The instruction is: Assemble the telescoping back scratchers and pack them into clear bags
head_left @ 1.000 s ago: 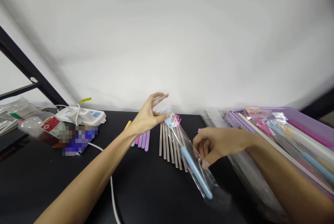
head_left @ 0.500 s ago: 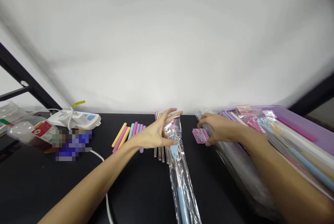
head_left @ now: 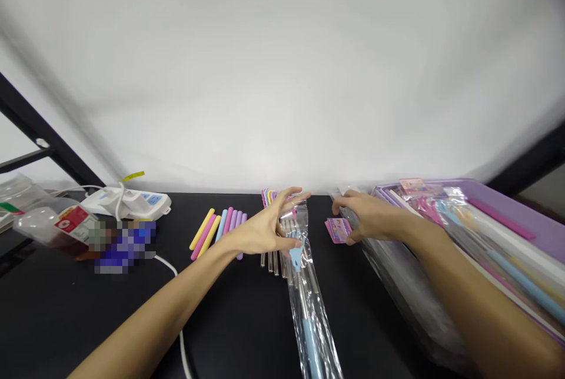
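Note:
A light-blue back scratcher point(head_left: 312, 343), with a claw-shaped head and metal shaft, lies inside a long clear plastic sleeve point(head_left: 324, 315). My left hand point(head_left: 267, 229) pinches it at the head through the film, thumb on top, other fingers lifted. Partly behind that hand is a row of metal rods point(head_left: 270, 264) with coloured claw heads. My right hand point(head_left: 368, 214) curls over the right edge of a small stack of pink printed cards point(head_left: 339, 230), thumb at the near corner; its other fingertips are partly hidden.
Coloured handles point(head_left: 205, 238) lie in a row on the black table point(head_left: 229, 320). At right are clear plastic sleeves point(head_left: 397, 285) and a purple bin point(head_left: 498, 193) of packed scratchers. A power strip point(head_left: 152, 205), white cable point(head_left: 182, 343) and plastic bottle point(head_left: 48, 223) are at left.
My left hand has brought the sleeved back scratcher nearer and turned it more upright in view. My right hand has left the sleeve and moved to the pink cards.

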